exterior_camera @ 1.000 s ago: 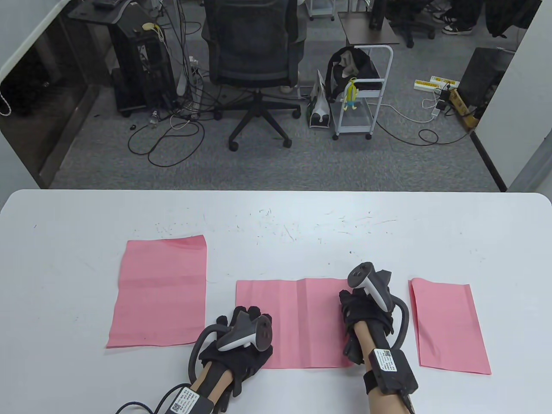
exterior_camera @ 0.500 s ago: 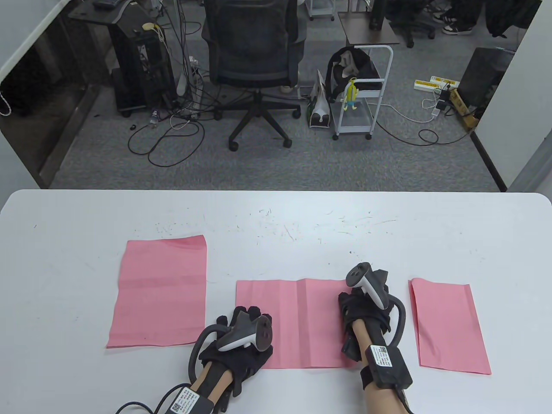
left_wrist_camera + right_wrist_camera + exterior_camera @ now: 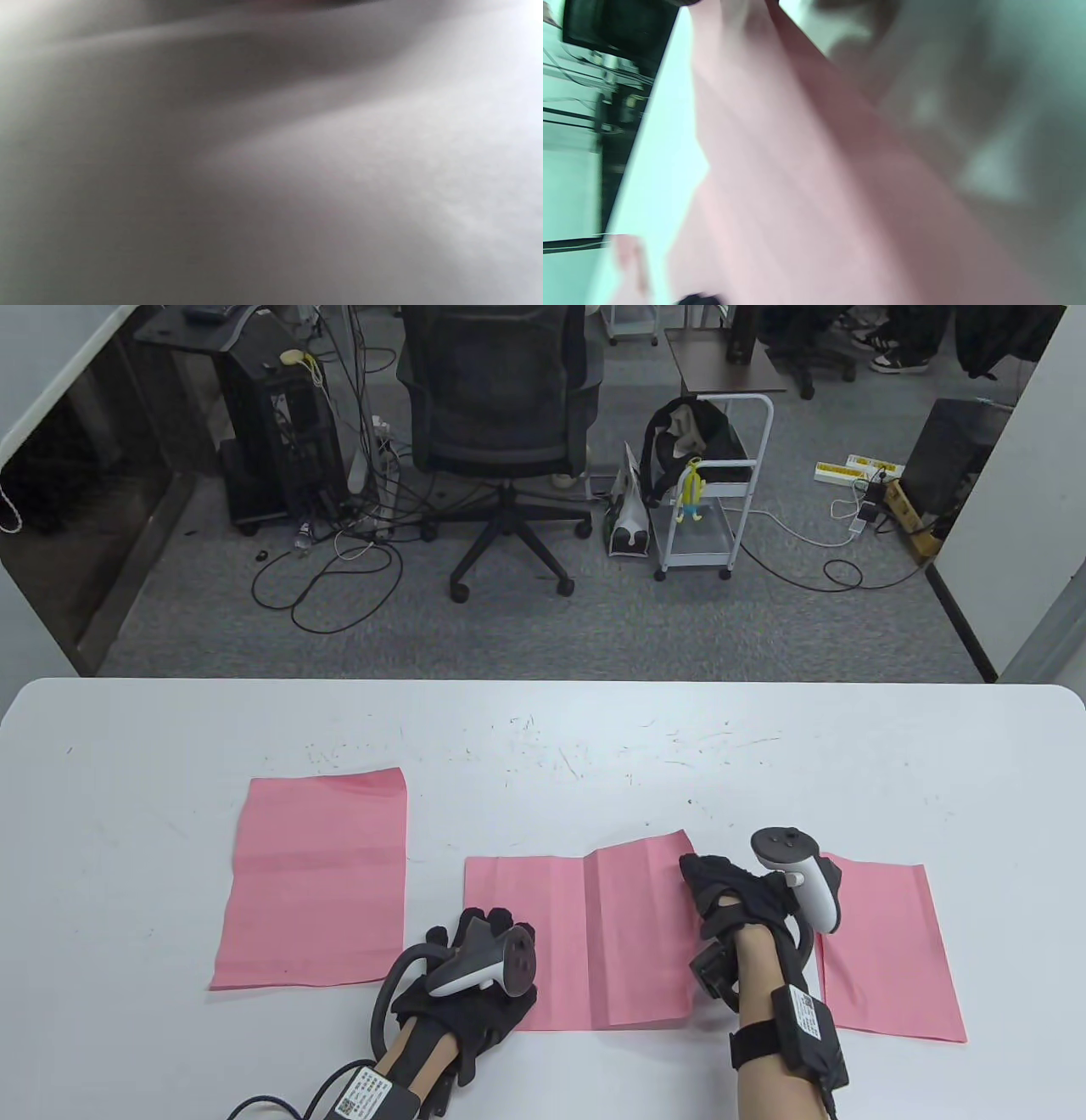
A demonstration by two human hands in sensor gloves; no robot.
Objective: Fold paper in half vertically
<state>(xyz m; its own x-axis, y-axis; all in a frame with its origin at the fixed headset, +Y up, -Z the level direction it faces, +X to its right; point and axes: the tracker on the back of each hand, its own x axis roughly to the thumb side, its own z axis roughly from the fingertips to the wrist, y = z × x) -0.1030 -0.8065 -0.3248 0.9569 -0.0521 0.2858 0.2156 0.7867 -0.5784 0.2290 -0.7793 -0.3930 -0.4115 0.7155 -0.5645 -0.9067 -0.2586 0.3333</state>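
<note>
right hand (image 3: 736, 895) lifting middle pink paper's (image 3: 577, 942) right edge — left hand (image 3: 475, 976) pressing it

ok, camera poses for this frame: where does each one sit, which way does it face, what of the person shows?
Table view: high at the person's side, looking down and across the white table to the office; shows left hand, right hand, both forearms.
Left wrist view: pressed close to a blurred grey surface; no fingers discernible.
Right wrist view: tilted, close over the middle pink paper; dark blurs at top, fingers not clear.
Shared: table and right wrist views both show the middle pink paper, its right side raised.
</note>
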